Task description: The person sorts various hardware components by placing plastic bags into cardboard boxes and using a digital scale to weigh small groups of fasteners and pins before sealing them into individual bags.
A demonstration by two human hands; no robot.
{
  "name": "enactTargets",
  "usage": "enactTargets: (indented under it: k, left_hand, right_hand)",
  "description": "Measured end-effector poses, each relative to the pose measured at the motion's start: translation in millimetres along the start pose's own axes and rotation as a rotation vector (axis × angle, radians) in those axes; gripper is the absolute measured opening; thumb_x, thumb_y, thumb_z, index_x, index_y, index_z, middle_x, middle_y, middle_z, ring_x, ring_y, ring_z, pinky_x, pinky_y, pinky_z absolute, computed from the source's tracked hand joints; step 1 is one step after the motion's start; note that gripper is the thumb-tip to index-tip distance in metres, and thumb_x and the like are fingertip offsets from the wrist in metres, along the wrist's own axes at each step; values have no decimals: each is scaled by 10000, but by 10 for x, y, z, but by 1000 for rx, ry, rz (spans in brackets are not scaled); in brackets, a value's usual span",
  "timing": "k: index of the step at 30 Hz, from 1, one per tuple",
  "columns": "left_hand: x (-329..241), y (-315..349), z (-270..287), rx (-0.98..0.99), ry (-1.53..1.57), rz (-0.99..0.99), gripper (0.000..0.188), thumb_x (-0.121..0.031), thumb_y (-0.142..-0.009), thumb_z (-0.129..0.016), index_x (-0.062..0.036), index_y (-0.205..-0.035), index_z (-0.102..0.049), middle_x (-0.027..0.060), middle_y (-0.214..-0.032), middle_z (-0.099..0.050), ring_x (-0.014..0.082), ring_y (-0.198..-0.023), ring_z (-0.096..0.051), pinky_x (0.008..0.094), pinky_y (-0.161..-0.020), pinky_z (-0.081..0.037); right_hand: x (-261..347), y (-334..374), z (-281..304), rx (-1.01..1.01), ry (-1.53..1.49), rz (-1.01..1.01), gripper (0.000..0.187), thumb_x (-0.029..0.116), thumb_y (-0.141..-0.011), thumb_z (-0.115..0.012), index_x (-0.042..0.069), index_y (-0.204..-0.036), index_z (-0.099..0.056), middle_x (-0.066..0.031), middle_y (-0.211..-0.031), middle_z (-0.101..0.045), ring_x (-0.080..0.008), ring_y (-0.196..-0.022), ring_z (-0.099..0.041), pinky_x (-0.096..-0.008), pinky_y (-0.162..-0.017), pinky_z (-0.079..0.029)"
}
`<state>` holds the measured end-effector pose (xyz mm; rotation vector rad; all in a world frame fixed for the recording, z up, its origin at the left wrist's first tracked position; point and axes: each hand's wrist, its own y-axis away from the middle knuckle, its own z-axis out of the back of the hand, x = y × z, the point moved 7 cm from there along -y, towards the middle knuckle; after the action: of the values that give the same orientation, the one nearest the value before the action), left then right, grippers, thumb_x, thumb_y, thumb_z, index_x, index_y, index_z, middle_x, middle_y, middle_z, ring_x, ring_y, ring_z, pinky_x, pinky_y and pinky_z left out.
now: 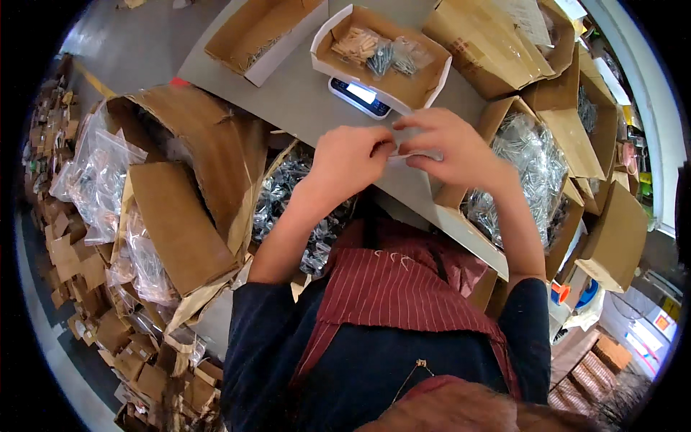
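Over the table's near edge, my left hand (351,160) and my right hand (459,150) are close together with fingers bent inward. A thin, whitish, see-through piece of plastic (425,154), apparently a small bag, is pinched between them. Its far side and contents, if any, are hidden by the fingers. Just beyond the hands, a small digital scale (347,92) with a lit display carries or touches an open cardboard tray (425,92). Inside the tray lie wooden dowels (355,45) and clear bags of metal screws (380,60).
Another cardboard tray (258,32) holds a few metal pieces at far left. Boxes of bagged hardware (520,165) crowd my right, beside an upright carton (497,43). To my left are a box of dark metal parts (277,194) and a large carton (194,122) with plastic bags.
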<state>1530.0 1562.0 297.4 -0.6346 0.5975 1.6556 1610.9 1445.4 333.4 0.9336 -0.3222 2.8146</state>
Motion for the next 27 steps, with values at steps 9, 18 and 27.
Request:
enactTargets:
  k: [9,18,27]
  left_hand:
    - [-88,36,-122,-65,144,40,125,-179,-835,-665,-82,-914,-679,124,-784,-702,298,-710,-687,381,-653,-535]
    - [83,154,-47,-159,161,97,138,-191,-850,-662,-88,-932,-705,118,-792,-709,281,-726,-695,369,-660,-537]
    - [22,-161,-45,-73,365,32,219,-191,-821,-666,-22,-950,-720,153,-785,-701,249,-687,-681,333,-676,-522]
  right_hand:
    - [-1845,-718,-221,-89,695,-380,243,203,-792,-661,64,-991,-658,-147,-893,-708,-296,-876,-693,-420,-782,-539]
    - [-1606,-482,265,-227,305,-626,289,208,-799,-636,39,-1031,-673,-126,-910,-715,-297,-839,-685,-394,-770,-540]
    - [-489,95,455,-115,-826,-525,329,165,-849,-629,11,-1140,-653,-10,-1011,-686,-106,-901,-620,-261,-862,-463]
